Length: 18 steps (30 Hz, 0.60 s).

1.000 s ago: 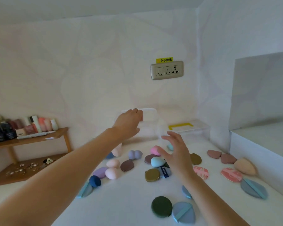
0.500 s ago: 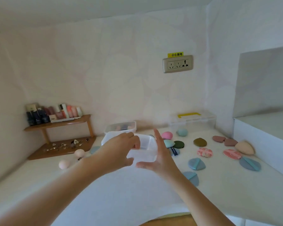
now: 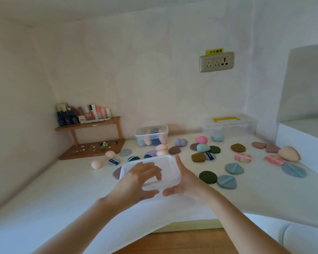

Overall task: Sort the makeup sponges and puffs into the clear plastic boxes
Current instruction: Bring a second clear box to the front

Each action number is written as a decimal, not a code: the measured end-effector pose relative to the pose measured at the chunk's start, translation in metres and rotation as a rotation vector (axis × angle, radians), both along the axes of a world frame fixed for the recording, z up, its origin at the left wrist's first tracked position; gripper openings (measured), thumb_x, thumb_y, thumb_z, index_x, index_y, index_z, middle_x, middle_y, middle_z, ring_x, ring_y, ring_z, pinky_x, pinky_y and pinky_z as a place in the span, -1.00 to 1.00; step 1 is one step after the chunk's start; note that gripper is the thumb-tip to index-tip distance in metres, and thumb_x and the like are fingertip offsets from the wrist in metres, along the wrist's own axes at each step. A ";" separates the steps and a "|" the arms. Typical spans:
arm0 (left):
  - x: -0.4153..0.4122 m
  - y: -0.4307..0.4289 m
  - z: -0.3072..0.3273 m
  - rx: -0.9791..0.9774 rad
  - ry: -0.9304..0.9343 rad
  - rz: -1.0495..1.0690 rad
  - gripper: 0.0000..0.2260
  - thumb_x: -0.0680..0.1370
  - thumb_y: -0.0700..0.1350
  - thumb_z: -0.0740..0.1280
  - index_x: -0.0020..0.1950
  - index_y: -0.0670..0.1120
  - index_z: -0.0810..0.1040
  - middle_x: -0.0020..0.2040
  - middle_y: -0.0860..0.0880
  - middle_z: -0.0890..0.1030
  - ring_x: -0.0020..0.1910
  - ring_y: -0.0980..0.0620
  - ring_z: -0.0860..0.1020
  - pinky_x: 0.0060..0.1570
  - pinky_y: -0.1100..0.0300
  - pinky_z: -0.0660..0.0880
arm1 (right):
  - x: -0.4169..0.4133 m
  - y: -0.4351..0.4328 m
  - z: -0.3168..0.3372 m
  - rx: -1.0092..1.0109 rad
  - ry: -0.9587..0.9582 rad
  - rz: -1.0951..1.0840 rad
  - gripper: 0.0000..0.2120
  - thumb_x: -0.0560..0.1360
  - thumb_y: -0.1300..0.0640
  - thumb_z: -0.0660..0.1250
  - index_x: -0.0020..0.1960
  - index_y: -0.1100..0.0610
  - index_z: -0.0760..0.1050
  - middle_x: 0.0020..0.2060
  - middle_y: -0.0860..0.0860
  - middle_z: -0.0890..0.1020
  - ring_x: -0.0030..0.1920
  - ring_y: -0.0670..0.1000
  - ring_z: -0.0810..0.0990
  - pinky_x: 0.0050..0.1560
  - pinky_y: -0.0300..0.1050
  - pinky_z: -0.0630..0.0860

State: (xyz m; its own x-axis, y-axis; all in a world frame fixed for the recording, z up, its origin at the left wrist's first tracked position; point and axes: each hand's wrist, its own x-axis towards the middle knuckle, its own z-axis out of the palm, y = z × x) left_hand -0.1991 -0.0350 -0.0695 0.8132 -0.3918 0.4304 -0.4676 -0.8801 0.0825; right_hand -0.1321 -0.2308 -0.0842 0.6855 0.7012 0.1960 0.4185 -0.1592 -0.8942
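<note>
Where a second ago the left hand (image 3: 140,178) was only reaching towards the back of the bench (image 3: 62,189), its grip is now on the clear lid (image 3: 166,166), with fingers curled over the top face and the thumb underneath at the near edge. The right hand (image 3: 184,182) has joined it. Its fingers lie straight along the lid's right side and its thumb stretches under the near corner, bracing rather than clasping. Between them the lid has come away from the wall and hangs low over the near middle of the bench. Whether it touches the surface I cannot tell.

Behind it the open clear box (image 3: 151,134) stands uncovered near the wall, with some of the sponges (image 3: 149,140) inside it. The box with the yellow handle (image 3: 229,123), further right, looks closed. The rest of the sponges and the flat puffs (image 3: 207,177) lie scattered over the bench, from just beyond the lid out to the right-hand side. One mauve puff is partly hidden behind the lid's left end. A wooden shelf (image 3: 88,123) of bottles sits in the left corner.

As I judge it, the box is now ready to take more and most of the sorting is still to do. The lid wants setting down somewhere free of puffs before either hand can pick.
</note>
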 end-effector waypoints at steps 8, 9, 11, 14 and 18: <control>-0.004 0.007 -0.010 0.044 -0.153 -0.028 -0.62 0.35 0.06 0.50 0.10 0.07 0.49 0.18 0.07 0.57 0.24 0.05 0.49 0.17 0.17 0.42 | 0.003 0.006 -0.005 -0.001 -0.052 -0.013 -0.14 0.31 0.32 0.54 0.24 -0.29 0.09 0.13 -0.39 0.25 0.06 -0.56 0.34 -0.11 -0.65 0.33; -0.006 0.009 -0.011 0.063 -0.140 -0.001 -0.56 0.32 0.06 0.52 0.14 0.08 0.49 0.16 0.07 0.58 0.21 0.04 0.52 0.14 0.15 0.46 | 0.004 0.006 -0.009 0.007 -0.077 -0.008 -0.18 0.30 0.32 0.55 0.19 -0.30 0.14 0.15 -0.37 0.27 0.05 -0.58 0.33 -0.08 -0.63 0.34; -0.010 0.011 -0.012 0.083 -0.131 0.045 -0.41 0.23 0.06 0.58 0.22 0.07 0.52 0.14 0.06 0.62 0.11 0.04 0.59 0.03 0.14 0.54 | 0.004 0.007 -0.012 0.055 -0.093 0.009 -0.12 0.27 0.29 0.58 0.20 -0.42 0.18 0.20 -0.31 0.31 0.12 -0.51 0.35 -0.02 -0.56 0.39; -0.014 0.014 -0.015 0.136 -0.155 0.104 -0.33 0.10 0.04 0.63 0.19 -0.01 0.60 0.09 0.03 0.66 0.04 0.02 0.64 -0.09 0.13 0.58 | 0.005 0.008 -0.014 0.106 -0.089 0.032 -0.08 0.24 0.25 0.60 0.05 -0.65 0.20 0.22 -0.26 0.32 0.16 -0.43 0.36 0.03 -0.49 0.42; -0.011 0.031 -0.024 0.037 -0.142 0.133 -0.41 0.21 0.01 0.59 0.21 -0.06 0.59 0.16 0.00 0.62 0.12 -0.02 0.60 0.00 0.03 0.59 | 0.013 0.013 -0.025 0.072 -0.085 -0.107 0.14 0.09 -0.10 0.67 0.40 -0.43 -0.02 0.35 -0.16 0.29 0.38 -0.13 0.29 0.35 0.04 0.39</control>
